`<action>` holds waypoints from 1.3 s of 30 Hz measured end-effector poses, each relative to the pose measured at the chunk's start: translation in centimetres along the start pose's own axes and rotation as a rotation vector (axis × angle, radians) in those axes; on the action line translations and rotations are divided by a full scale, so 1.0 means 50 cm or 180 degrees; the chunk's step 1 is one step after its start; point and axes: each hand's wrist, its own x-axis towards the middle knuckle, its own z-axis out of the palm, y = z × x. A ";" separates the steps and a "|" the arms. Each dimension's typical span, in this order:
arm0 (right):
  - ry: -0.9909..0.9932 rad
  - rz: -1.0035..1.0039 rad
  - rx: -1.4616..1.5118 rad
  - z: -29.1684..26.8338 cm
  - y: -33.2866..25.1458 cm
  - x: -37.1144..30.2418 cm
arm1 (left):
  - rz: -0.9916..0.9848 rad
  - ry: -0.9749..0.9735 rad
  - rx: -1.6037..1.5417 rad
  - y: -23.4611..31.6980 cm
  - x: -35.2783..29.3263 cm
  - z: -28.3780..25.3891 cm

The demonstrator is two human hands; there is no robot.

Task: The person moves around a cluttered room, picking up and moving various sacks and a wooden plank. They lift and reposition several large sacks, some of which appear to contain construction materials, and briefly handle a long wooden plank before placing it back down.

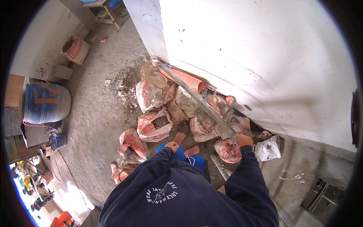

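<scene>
While the white wall (pixel 264 56) looms above, crumpled cement bags (pixel 159 109) heap at its foot, partly burying a long grey bar (pixel 200 102). The right hand (pixel 244 140) closes round the bar's near end; the left hand (pixel 172 146) rests fisted, its grip unclear.

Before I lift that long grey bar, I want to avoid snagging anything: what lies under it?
The grey bar lies across crumpled red-and-white sacks and beside an orange pipe. The right hand grips its near end. The floor beneath the sacks is covered.
</scene>
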 end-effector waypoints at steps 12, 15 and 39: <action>-0.0278 -0.0106 -0.0117 0.033 -0.030 -0.016 | -0.0426 0.0405 -0.0701 -0.032 -0.056 -0.024; -0.0315 -0.0737 0.0206 0.072 -0.016 -0.079 | -0.0345 0.0507 -0.0784 -0.049 -0.051 -0.008; 0.0164 -0.0983 0.1747 0.099 -0.140 -0.295 | 0.0113 0.0138 0.0211 -0.239 -0.303 0.225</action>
